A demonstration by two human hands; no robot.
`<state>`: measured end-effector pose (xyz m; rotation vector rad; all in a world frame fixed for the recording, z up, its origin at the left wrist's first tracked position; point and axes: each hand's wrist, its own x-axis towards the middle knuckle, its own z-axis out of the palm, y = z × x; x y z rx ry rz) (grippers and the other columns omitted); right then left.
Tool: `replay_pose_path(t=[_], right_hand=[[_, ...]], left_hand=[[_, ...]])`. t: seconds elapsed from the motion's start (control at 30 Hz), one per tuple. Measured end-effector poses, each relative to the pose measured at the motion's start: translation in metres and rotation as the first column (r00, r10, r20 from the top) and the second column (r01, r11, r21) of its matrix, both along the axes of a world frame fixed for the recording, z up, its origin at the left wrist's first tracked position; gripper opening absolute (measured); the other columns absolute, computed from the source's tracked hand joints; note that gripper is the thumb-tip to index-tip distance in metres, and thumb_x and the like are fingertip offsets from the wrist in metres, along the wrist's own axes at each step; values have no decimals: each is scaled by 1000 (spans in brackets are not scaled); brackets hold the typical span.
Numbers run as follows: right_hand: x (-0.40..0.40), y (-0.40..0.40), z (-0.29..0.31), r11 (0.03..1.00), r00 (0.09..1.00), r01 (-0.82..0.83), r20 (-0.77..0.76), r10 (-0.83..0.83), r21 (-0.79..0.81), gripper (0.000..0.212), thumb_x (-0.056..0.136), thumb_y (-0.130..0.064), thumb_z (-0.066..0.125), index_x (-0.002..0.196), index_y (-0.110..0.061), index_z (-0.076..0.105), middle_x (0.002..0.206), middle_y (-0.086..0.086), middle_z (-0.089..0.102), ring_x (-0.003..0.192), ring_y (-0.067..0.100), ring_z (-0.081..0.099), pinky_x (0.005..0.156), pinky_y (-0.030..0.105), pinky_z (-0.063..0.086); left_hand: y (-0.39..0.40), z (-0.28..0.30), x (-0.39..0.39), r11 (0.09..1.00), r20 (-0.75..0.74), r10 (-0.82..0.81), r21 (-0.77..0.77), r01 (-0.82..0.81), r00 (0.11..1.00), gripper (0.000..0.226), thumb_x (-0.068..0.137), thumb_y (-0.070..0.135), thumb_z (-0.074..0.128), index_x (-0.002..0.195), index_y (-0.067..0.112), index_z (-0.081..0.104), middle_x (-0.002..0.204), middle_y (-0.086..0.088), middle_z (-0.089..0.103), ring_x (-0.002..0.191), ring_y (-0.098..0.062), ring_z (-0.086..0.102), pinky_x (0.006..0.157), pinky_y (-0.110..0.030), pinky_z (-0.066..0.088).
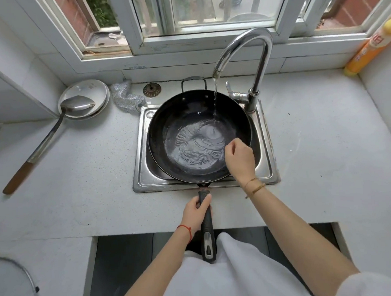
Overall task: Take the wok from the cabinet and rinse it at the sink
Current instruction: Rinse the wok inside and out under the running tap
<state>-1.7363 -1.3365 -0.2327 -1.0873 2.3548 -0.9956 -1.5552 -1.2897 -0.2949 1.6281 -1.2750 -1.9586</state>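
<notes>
The black wok (165,117) sits over the small steel sink (141,174), rippling water pooled in its bottom. Its long black handle (208,236) points back toward me. My left hand (197,210) grips that handle near the pan. My right hand (238,159) hangs over the wok's right inner side with its fingers curled downward; whether it holds anything I cannot tell. The chrome faucet (252,52) arches over the sink, and a thin stream of water (215,101) falls from it into the wok.
White plates (95,90) with a long-handled metal ladle (51,133) lie on the counter at left. A metal scouring cloth (125,97) and a sink strainer (152,90) sit behind the sink. An orange bottle (367,50) leans at right. A glass lid (13,287) shows bottom left.
</notes>
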Motion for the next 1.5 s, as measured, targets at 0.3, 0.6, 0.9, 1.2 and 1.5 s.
replay_pose_path(t=[0.3, 0.6, 0.9, 1.2, 1.5], right_hand=[[75, 79, -24, 955, 995, -65, 85, 42, 288, 20, 94, -21, 45, 84, -6, 55, 82, 12, 64, 78, 34, 60, 65, 40, 46], [106, 92, -29, 870, 756, -252, 648, -98, 425, 22, 94, -29, 44, 88, -13, 58, 77, 8, 63, 77, 27, 64, 67, 33, 55], [127, 94, -34, 937, 557, 24, 774, -302, 348, 15, 93, -16, 54, 82, -5, 55, 50, 6, 51, 33, 12, 50, 36, 21, 45], [138, 94, -39, 925, 691, 133, 636, -343, 355, 21, 88, -26, 58, 74, -11, 58, 40, 0, 54, 26, 12, 49, 31, 21, 42], [142, 102, -28, 942, 776, 139, 558, -295, 305, 23, 91, -31, 59, 79, -12, 61, 58, 8, 61, 35, 15, 54, 31, 19, 41]], left_hand=[[-9, 2, 11, 1000, -34, 7, -12, -8, 999, 16, 95, 27, 61, 98, 12, 67, 88, -4, 65, 81, -15, 60, 80, -32, 52], [-14, 12, 8, 981, -101, 7, 194, 13, 995, 22, 99, 25, 53, 92, 10, 67, 86, -4, 70, 69, -10, 65, 51, -14, 49], [-17, 21, 4, 961, -118, -27, 269, 58, 993, 29, 99, 30, 52, 111, 6, 62, 95, -6, 72, 62, -14, 68, 46, -24, 46], [-11, 23, 7, 969, -185, -3, 243, 49, 983, 24, 99, 29, 53, 104, 8, 63, 77, -1, 70, 67, -17, 63, 52, -27, 49], [-4, 34, 8, 958, -306, 91, 288, 1, 948, 20, 101, 16, 48, 105, -1, 57, 78, -8, 59, 73, -18, 59, 75, -27, 51]])
